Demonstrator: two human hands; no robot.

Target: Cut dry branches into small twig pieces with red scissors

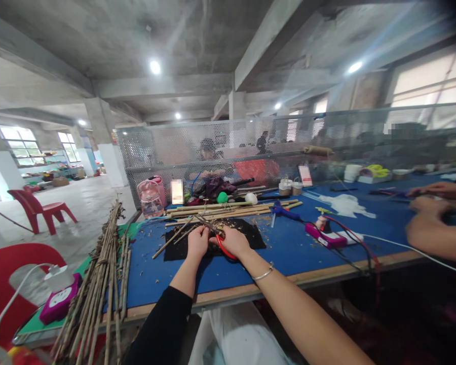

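My right hand [233, 242] is closed around the red-handled scissors [224, 247], whose blades point away from me over a black cloth [256, 235]. Close beside it, my left hand [198, 241] is closed, fingertips pinched together near the blades. What it pinches is too small to make out. Thin sticks [172, 241] lie slanting on the cloth just left of that hand. Small plant scraps [233, 223] are scattered over the cloth behind both hands.
A bundle of long dry stalks [102, 268] overhangs the blue table [289, 268] at left. Longer sticks [233, 210] lie behind the cloth. Right of me are a blue glue gun [287, 211], a purple power strip [325, 235] with cords, and another person's arm [441, 230].
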